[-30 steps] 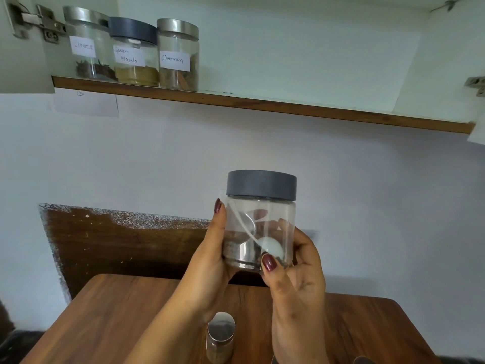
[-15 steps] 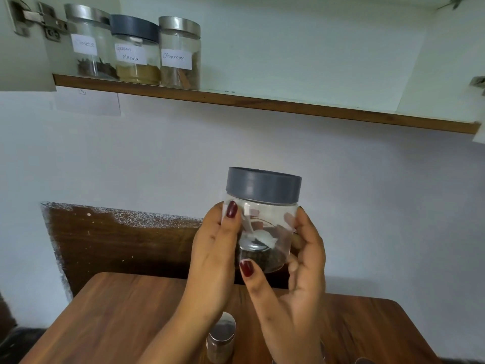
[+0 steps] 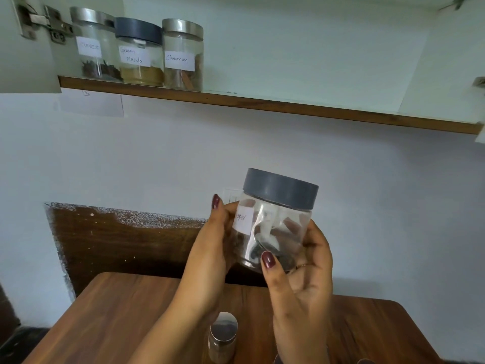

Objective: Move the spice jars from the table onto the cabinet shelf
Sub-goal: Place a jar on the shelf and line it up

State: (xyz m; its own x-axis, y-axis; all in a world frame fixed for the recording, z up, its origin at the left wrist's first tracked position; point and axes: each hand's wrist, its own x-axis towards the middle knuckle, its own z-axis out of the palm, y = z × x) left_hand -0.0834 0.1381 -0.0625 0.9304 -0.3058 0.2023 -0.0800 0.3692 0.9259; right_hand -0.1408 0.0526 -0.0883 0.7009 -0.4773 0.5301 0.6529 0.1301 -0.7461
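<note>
A clear pepper jar (image 3: 273, 219) with a grey lid and a white label is held tilted above the table, between both hands. My left hand (image 3: 210, 248) grips its left side beside the label. My right hand (image 3: 301, 274) cups its bottom and right side. Dark spice lies at the jar's bottom. Three labelled jars stand at the left end of the cabinet shelf (image 3: 288, 106): cloves (image 3: 91, 46), garam masala (image 3: 139, 53), cinnamon (image 3: 183, 56). A small steel-lidded jar (image 3: 223, 337) stands on the wooden table (image 3: 118, 311) below my hands.
The shelf to the right of the cinnamon jar is bare. A cabinet door hinge (image 3: 44, 22) sits at the upper left. A dark wooden board (image 3: 118, 240) leans against the wall behind the table. More jar tops peek in at the bottom edge (image 3: 364, 361).
The pepper jar has been turned and tilted in my hands, so its label now faces left front. My right hand has slid under the jar's bottom.
</note>
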